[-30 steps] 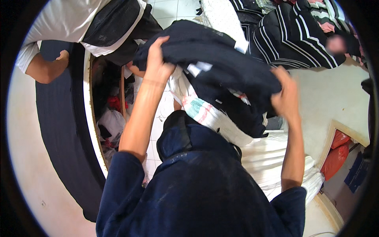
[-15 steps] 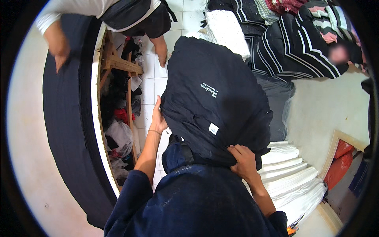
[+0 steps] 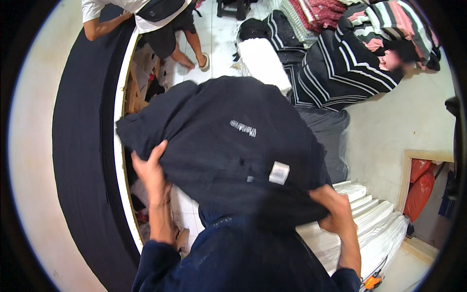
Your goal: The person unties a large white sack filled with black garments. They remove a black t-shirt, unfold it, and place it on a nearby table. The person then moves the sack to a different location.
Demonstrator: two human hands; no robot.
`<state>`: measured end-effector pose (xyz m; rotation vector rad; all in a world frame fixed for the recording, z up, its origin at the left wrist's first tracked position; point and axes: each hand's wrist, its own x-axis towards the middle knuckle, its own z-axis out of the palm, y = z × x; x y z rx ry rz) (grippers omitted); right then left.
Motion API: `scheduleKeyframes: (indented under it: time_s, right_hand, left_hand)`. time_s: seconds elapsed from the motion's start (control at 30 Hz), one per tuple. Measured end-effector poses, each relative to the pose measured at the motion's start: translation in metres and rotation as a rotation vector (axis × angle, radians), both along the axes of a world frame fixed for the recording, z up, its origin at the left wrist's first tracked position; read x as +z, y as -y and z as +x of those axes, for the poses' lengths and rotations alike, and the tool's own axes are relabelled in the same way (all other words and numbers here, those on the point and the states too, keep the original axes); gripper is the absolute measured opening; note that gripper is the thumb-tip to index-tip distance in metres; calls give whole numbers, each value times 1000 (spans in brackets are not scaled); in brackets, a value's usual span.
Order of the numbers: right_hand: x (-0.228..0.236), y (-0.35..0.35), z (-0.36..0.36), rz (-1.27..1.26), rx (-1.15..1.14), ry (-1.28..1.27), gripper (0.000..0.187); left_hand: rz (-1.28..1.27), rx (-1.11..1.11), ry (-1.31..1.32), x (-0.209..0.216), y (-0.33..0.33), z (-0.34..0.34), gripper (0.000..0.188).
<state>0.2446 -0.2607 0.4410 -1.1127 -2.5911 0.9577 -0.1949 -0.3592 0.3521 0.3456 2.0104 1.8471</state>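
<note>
A black shirt (image 3: 209,146) with a white print and a small white label is spread in front of my body, between my two hands. My left hand (image 3: 153,175) grips its left edge, the thumb and a finger pointing up along the cloth. At the lower right corner my right hand (image 3: 334,207) is closed around a bunched piece of the shirt. Both hands are slightly blurred. The shirt's underside is hidden.
To the left runs a long table with layered black fabric (image 3: 80,146). Beyond it stands a person (image 3: 155,24) in a white top and dark shorts. A white block (image 3: 262,63), striped black cloth (image 3: 335,73) and plastic-wrapped white stacks (image 3: 369,219) lie right.
The shirt has widened out to the left and sits lower. My hands have moved farther apart. The other person's arm has drawn back from the table's middle, and the person stands farther off.
</note>
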Motion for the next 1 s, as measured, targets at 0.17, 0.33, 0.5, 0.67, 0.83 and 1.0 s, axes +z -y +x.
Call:
scheduleKeyframes:
  time_s: [0.17,0.33,0.5,0.67,0.83,1.0]
  right_hand:
    - [79,31,20,-548,299,-120,60]
    - [44,15,19,-644,366,-59,70]
    - [-53,-75,0,-587,-46,178,70]
    - [-165,-141,-14,118,-578,204,54]
    - [-199,-43,-41,446,-443,-136,33]
    - [-196,89,-41,-139,-737,-103,17]
  left_hand:
    - [-101,308,-43,128,86,-14,80]
    - [-32,126,23,134,85,-35,94]
    - [-10,-363,286,51,-72,-45,90]
    - [-110,-722,-356,-75,-185,-42,70]
    - [-11,-436,-584,-218,-98,-6,40]
    - [-529,-329,250,-309,-3,6,100]
